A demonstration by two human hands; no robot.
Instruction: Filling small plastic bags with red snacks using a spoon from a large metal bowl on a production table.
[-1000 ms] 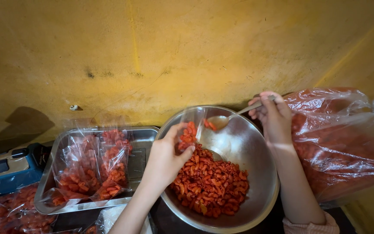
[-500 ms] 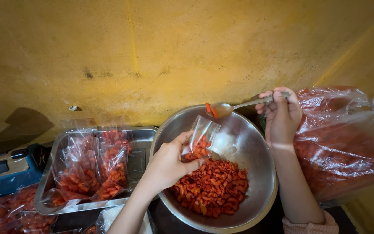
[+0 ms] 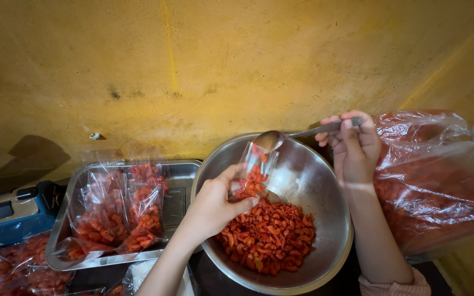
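Note:
My left hand [image 3: 213, 207] grips a small clear plastic pouch [image 3: 254, 171], partly filled with red-orange snack pieces, upright over a steel bowl [image 3: 330, 241]. The bowl is tilted toward me and holds a heap of the same red pieces [image 3: 270, 235]. My right hand [image 3: 353, 147] pinches the handle of a metal spoon [image 3: 281, 137], whose scoop rests at the pouch's open mouth with pieces dropping in.
A steel tray [image 3: 178, 193] at the left holds several filled clear pouches [image 3: 122, 214]. A blue device [image 3: 12, 212] sits at far left, more red-filled bags [image 3: 6, 271] below it. A large clear bag of red snacks [image 3: 440, 181] lies at the right. A yellow wall [image 3: 220, 60] stands behind.
The spoon rose out of the bowl and now tips its load into the pouch. My left hand lifted the pouch higher and more upright, and it holds more pieces.

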